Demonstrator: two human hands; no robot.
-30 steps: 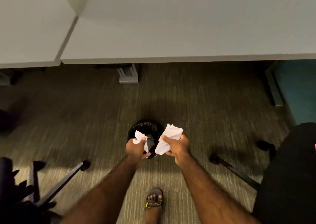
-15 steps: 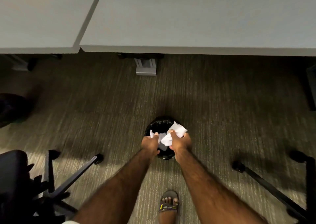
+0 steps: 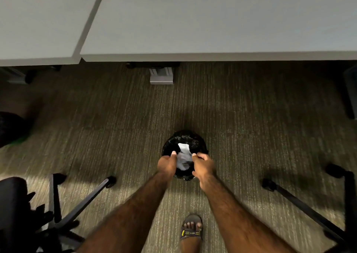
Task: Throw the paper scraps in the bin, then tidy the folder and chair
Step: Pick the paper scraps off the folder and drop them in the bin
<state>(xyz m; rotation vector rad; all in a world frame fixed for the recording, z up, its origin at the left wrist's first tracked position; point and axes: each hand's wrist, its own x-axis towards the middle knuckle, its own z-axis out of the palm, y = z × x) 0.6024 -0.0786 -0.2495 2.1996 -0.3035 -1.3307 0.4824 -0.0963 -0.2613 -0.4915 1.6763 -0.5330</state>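
Both hands hang over the mouth of the small round bin [image 3: 185,152], which stands on the striped carpet [image 3: 251,129] just ahead of the person's sandalled foot [image 3: 191,230]. The left hand [image 3: 167,164] sits at the bin's 8 o'clock edge with its fingers [image 3: 173,153] curled loosely and a thumb tip pointing up toward 12; whether it holds or only brushes the paper I cannot tell. The right hand [image 3: 203,165] is at about 4 o'clock, its fingers bent inward in a narrow curl, the tips right at the paper's edge; a firm grip is not clear from here either. The paper scraps [image 3: 184,156] show as one crumpled white wad between the two hands, inside the black liner, its long axis running from 12 down to 6, the brighter end pointing to 12. At 12 o'clock, well beyond the bin, a pale tabletop [image 3: 222,20] spans the view, with a grey leg foot [image 3: 161,76] under it. The black base of a chair [image 3: 77,208] spreads at 8 o'clock, and another wheeled base [image 3: 309,208] lies at 4 o'clock.
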